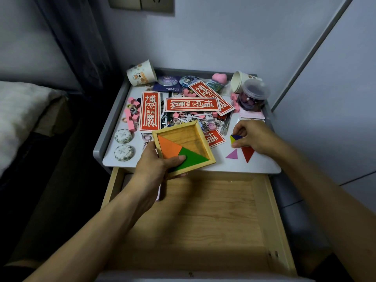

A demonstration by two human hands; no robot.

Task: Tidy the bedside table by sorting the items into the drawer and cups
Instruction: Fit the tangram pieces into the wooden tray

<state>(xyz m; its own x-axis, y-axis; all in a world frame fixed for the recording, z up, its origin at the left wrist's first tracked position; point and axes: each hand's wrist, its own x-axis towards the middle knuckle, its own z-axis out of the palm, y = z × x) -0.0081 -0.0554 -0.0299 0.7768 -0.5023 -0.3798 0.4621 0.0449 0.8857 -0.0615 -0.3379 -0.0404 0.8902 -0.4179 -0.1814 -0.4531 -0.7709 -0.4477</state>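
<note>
- Step in hand, as I judge it: gathering the loose puzzle pieces back into the wooden tray (183, 137) before it goes into the open drawer (203, 210) just below it.
- The tray is held tilted over the front edge of the table (223, 165). An orange triangle (167, 147) and a green triangle (191, 157) already lie inside it, and the rest of its floor is bare.
- The left hand (154, 165) grips the tray's near corner, thumb pressed on the green triangle and fingers curled beneath.
- The right hand (254, 139), to the right of the tray, has its fingertips closed around a dark blue piece (236, 136) on the table. A yellow piece (232, 140) touches that piece.
- A pink triangle (233, 154) and a red triangle (247, 153) lie loose between the tray and the right hand.
- The next move likely calls for lifting the blue piece and carrying it left to the tray's bare corner, keeping the tray level so nothing slides out.
</note>
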